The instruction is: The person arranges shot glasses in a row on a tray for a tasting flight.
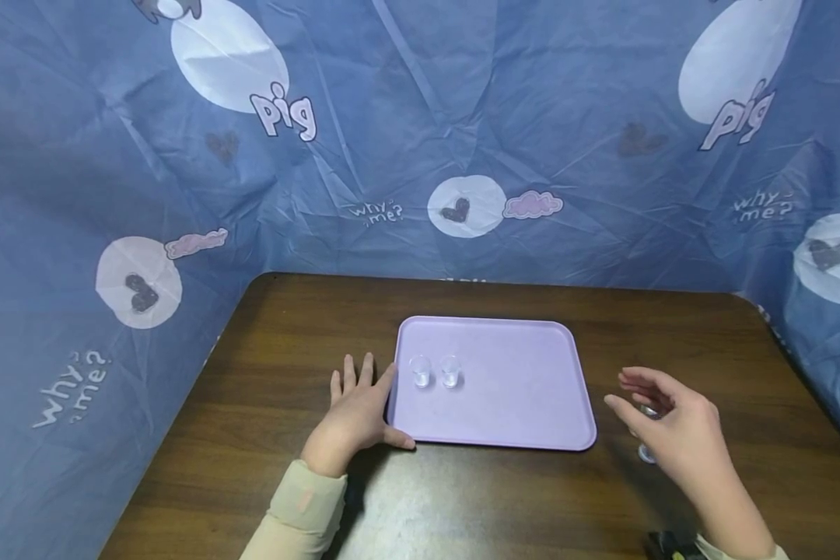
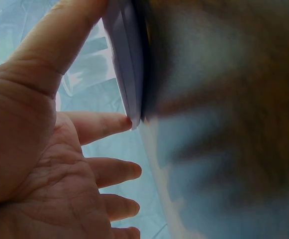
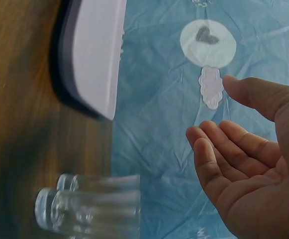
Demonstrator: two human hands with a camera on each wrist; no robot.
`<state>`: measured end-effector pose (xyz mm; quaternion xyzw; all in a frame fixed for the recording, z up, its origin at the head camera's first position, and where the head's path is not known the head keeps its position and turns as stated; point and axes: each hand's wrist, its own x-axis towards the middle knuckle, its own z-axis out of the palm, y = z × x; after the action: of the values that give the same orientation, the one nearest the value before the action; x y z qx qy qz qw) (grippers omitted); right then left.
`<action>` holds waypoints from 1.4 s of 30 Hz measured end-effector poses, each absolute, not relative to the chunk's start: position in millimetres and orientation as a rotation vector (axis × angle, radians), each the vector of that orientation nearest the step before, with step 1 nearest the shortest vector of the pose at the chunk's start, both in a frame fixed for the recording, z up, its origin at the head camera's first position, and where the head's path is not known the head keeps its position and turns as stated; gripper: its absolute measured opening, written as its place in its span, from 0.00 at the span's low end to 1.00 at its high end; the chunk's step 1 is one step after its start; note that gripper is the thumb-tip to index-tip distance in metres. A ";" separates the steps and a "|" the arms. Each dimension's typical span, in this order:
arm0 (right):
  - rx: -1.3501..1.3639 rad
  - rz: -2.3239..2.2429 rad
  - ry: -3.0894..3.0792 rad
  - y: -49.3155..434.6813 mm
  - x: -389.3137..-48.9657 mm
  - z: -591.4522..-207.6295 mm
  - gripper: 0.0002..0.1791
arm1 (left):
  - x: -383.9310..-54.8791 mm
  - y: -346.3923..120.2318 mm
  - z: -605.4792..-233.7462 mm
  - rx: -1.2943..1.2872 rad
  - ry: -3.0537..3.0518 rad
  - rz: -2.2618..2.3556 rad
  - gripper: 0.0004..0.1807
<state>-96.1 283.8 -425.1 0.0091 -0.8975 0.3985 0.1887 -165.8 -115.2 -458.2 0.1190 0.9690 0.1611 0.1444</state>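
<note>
A purple tray [image 1: 511, 389] lies on the table, with a clear glass [image 1: 421, 373] and another clear glass [image 1: 450, 372] side by side near its left end. My left hand [image 1: 355, 420] is spread at the tray's left edge; its thumb and index finger touch the rim, as the left wrist view also shows. To the right of the tray, my right hand [image 1: 679, 432] hovers with loosely bent fingers and nothing between them. Below that hand stand two more clear glasses [image 3: 92, 211] on the table, mostly hidden by it in the head view.
The brown wooden table [image 1: 308, 327] is bordered by a blue printed cloth [image 1: 364, 155] at the back and sides. A small black object [image 1: 665, 544] is partly visible at the lower right, beside the right sleeve.
</note>
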 end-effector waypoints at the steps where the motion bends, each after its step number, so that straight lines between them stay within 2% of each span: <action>1: 0.014 1.115 -2.521 285.5 -94.5 -425.3 0.22 | -165.9 -115.2 -458.4 0.342 2.792 0.463 0.71; 23: -0.186 1.039 -2.472 325.2 -70.3 -434.9 0.25 | -165.9 -114.1 -460.7 0.341 2.791 0.458 0.71; 42: -0.206 1.013 -2.578 340.1 -54.7 -452.1 0.29 | -167.0 -114.0 -460.3 0.329 2.786 0.455 0.71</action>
<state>-54.7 340.1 -452.1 -0.0728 -0.9128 0.3588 0.1809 -167.0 -114.0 -460.3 0.1146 0.9693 0.1584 0.1492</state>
